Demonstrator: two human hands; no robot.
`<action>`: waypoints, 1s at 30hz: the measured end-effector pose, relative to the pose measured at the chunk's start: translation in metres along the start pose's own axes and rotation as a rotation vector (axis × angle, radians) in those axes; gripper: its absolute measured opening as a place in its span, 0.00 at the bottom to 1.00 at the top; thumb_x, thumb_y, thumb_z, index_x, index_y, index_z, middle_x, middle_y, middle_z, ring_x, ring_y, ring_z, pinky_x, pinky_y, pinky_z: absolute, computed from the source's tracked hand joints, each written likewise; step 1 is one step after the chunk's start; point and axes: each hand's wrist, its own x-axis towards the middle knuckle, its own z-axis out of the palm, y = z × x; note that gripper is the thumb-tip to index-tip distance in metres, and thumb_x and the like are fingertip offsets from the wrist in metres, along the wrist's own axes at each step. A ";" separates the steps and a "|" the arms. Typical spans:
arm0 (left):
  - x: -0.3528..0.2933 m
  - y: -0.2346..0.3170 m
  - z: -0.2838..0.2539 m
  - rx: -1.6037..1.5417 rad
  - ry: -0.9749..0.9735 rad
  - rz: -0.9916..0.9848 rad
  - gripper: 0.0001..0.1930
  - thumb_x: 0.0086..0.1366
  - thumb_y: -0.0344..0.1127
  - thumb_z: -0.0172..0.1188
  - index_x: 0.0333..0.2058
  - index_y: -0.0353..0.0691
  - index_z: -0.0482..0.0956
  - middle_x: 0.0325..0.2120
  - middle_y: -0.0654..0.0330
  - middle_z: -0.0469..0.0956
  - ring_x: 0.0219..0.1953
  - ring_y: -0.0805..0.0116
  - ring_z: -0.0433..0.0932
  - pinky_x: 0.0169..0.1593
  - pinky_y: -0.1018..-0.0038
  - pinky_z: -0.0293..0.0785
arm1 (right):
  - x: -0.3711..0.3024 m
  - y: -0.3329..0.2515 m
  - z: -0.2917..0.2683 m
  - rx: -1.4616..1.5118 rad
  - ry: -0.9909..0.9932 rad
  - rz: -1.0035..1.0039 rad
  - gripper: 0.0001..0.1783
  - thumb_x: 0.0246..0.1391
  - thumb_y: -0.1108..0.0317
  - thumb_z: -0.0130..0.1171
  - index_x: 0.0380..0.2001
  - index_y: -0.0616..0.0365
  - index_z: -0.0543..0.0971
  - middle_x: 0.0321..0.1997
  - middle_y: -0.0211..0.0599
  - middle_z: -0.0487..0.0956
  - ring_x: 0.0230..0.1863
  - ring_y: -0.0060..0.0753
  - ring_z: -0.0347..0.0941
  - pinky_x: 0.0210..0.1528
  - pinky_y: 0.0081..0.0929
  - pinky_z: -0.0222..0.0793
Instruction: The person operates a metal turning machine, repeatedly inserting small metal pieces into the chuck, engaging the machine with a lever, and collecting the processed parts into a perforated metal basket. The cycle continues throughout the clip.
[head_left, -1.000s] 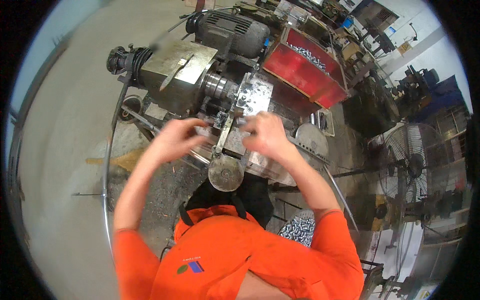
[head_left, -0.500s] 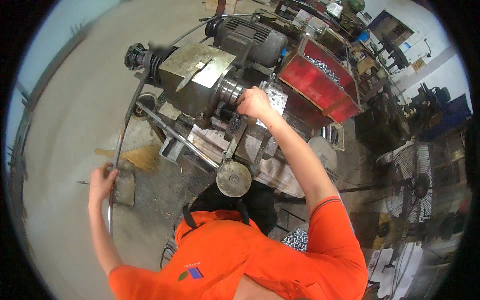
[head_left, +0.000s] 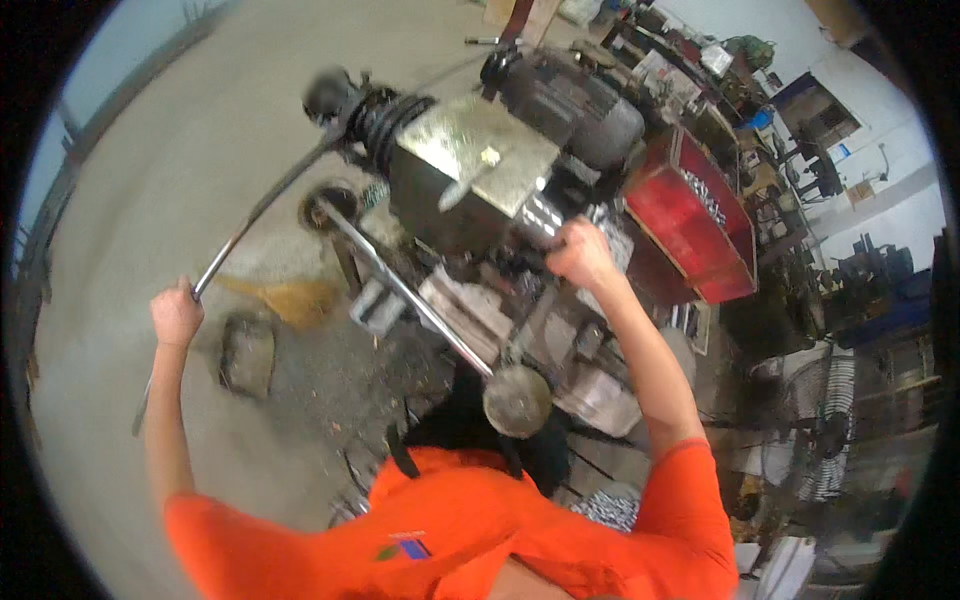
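Observation:
At the left, my left hand [head_left: 177, 314] is wrapped round a long metal lever [head_left: 238, 238]. The lever runs up to the far-left end of a lathe-like machine, whose boxy metal headstock [head_left: 435, 215] stands in front of me. On the headstock's right side is a shiny round chuck [head_left: 541, 218]. Against the chuck's front end is my right hand [head_left: 582, 255], fingers closed; whatever they pinch is hidden behind them. A second bare metal bar [head_left: 410, 290] slants down toward a round metal disc [head_left: 518, 401] close to my body. Motion blurs the machine.
Beyond the machine sits a motor [head_left: 580, 110]. To its right stands a red bin [head_left: 690, 245] with small metal parts in it. More small parts [head_left: 610, 508] lie low beside my right elbow. A broom head [head_left: 298, 302] and a metal pan [head_left: 247, 358] rest on the left floor; a fan [head_left: 835, 425] stands right.
My left hand has swung the lever outward to the left and upward, its fingers now closed tighter round it. My right hand stays at the chuck. The whole view has shifted.

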 end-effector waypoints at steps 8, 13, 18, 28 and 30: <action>0.052 -0.027 0.022 0.060 -0.017 0.012 0.10 0.51 0.30 0.55 0.34 0.37 0.73 0.23 0.52 0.77 0.29 0.53 0.77 0.36 0.60 0.73 | -0.003 0.000 -0.003 -0.066 -0.034 -0.035 0.16 0.27 0.64 0.55 0.25 0.50 0.84 0.34 0.41 0.78 0.39 0.45 0.70 0.45 0.34 0.68; 0.063 0.076 0.003 -0.415 0.521 0.142 0.18 0.56 0.38 0.58 0.45 0.40 0.74 0.36 0.48 0.78 0.37 0.52 0.77 0.41 0.65 0.74 | -0.062 0.013 -0.021 0.162 0.376 -0.136 0.21 0.26 0.65 0.56 0.32 0.54 0.81 0.47 0.41 0.74 0.45 0.47 0.67 0.50 0.38 0.64; 0.024 0.187 0.127 -0.731 -0.449 0.043 0.22 0.52 0.40 0.59 0.45 0.36 0.73 0.34 0.45 0.77 0.40 0.52 0.77 0.41 0.63 0.72 | -0.162 0.045 -0.051 0.247 0.473 0.016 0.22 0.26 0.68 0.58 0.34 0.56 0.80 0.48 0.44 0.74 0.46 0.50 0.68 0.48 0.37 0.66; 0.027 0.283 0.073 0.195 -0.427 0.660 0.16 0.49 0.38 0.62 0.40 0.50 0.77 0.36 0.60 0.80 0.38 0.62 0.79 0.39 0.67 0.75 | -0.427 0.174 0.003 0.064 0.312 0.914 0.25 0.29 0.68 0.59 0.39 0.56 0.79 0.50 0.43 0.74 0.52 0.47 0.69 0.55 0.34 0.63; 0.030 0.267 0.094 0.001 -0.412 0.513 0.18 0.49 0.41 0.63 0.41 0.51 0.77 0.34 0.59 0.80 0.37 0.60 0.79 0.39 0.65 0.74 | -0.487 0.209 0.031 -0.125 0.233 1.085 0.28 0.32 0.66 0.60 0.44 0.54 0.77 0.51 0.43 0.74 0.53 0.46 0.68 0.56 0.35 0.62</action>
